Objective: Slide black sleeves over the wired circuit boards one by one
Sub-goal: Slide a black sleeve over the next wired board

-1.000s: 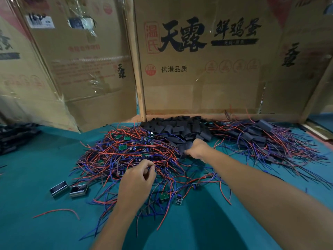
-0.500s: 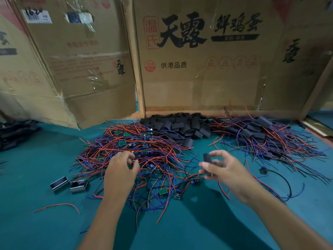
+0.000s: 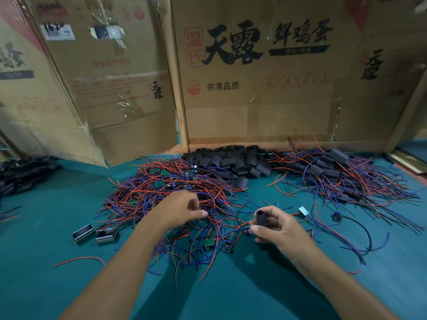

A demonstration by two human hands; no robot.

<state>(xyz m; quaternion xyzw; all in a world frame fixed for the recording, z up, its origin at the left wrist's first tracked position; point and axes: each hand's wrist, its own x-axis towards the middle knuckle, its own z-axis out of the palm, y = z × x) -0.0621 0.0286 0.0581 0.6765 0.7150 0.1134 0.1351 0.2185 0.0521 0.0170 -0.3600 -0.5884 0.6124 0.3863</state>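
**Sleeve in hand, board not yet picked**

Teal cloth covers the bench (image 3: 57, 227), backed by a wall of flattened egg cartons (image 3: 254, 88). At the centre, the right hand (image 3: 277, 229) pinches one black sleeve (image 3: 261, 218) between thumb and fingers, its long axis nearly upright and its open mouth turned up and away from the person. The left hand (image 3: 182, 210) has its fingers curled down into the near edge of the wire tangle (image 3: 166, 199), thumb stretched toward the right; whether it already pinches a wire or board is hidden by its own fingers.

The coming move seems to turn on the gap between the hands: the boards lie left of and beyond the sleeve, under the left hand, which is the nearer one. A loose board (image 3: 209, 243) lies between the forearms. A board's wires would have to be turned in line with the upright sleeve before threading.

Further out, the sleeve pile (image 3: 231, 162) sits against the cartons, finished sleeved boards (image 3: 335, 172) lie to the right, and two small metal cases (image 3: 94, 234) lie to the left.

Half a second ago the left hand was deeper in the tangle; the right hand now holds its sleeve lower and more upright.
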